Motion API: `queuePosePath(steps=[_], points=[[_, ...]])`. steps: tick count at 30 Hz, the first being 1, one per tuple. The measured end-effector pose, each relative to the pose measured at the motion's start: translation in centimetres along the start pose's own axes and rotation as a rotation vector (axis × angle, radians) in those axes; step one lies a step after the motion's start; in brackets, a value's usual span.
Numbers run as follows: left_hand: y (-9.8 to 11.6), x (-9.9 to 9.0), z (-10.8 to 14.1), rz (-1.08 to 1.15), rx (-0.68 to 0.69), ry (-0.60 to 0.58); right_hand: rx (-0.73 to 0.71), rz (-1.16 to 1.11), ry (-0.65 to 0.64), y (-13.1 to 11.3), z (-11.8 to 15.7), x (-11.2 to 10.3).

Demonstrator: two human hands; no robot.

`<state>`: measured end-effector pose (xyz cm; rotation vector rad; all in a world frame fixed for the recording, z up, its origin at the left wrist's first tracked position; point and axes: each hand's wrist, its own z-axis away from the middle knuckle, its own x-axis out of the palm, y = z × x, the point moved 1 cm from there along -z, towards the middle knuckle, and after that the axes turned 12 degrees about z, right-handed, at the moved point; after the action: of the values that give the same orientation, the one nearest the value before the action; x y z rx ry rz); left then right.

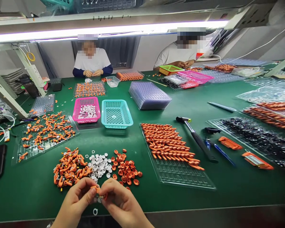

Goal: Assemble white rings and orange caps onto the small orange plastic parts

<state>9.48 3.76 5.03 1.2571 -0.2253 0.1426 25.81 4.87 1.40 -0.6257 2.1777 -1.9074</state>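
My left hand [78, 200] pinches a small curved orange plastic piece [95, 189] near the table's front edge. Fingertips of my right hand [120, 200] close on the same piece from the other side, where a bit of red-orange and a pale round part show; the fingers hide most of it. Just beyond my hands lie three loose heaps: curved orange pieces [69, 167] with yellow and grey ends, white round discs [100, 164], and orange round caps [126, 169]. A single white ring [95, 211] rests on the table below my fingers.
A pink basket [76, 117] of white parts and a turquoise basket [104, 122] stand ahead. To the right are a clear tray [175, 175] of orange sticks, a hammer [199, 141] and blue-handled pliers [223, 153]. Stacked plastic trays [149, 95] stand mid-table. Two people sit opposite.
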Motion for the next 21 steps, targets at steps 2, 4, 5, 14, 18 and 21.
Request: queuePosePath(steps=[2,4,5,14,18,21], points=[[0.1,-0.1,0.1,-0.039,0.021,0.003,0.021,-0.019,0.009,0.1,0.1,0.1],[0.0,-0.3,0.3,-0.053,0.045,0.016,0.064,-0.07,0.029,0.3,0.1,0.3],[-0.1,-0.4,0.3,-0.046,0.057,0.027,0.089,-0.106,0.048,0.3,0.1,0.4],[-0.3,-0.2,0.8,0.029,0.115,0.069,0.112,-0.241,0.093,0.2,-0.5,1.3],[0.0,0.3,0.8,0.033,0.103,0.049,0.138,-0.303,0.064,0.3,-0.6,1.2],[0.0,0.3,0.5,0.015,0.115,0.008,0.151,-0.325,0.043,0.7,-0.5,1.1]])
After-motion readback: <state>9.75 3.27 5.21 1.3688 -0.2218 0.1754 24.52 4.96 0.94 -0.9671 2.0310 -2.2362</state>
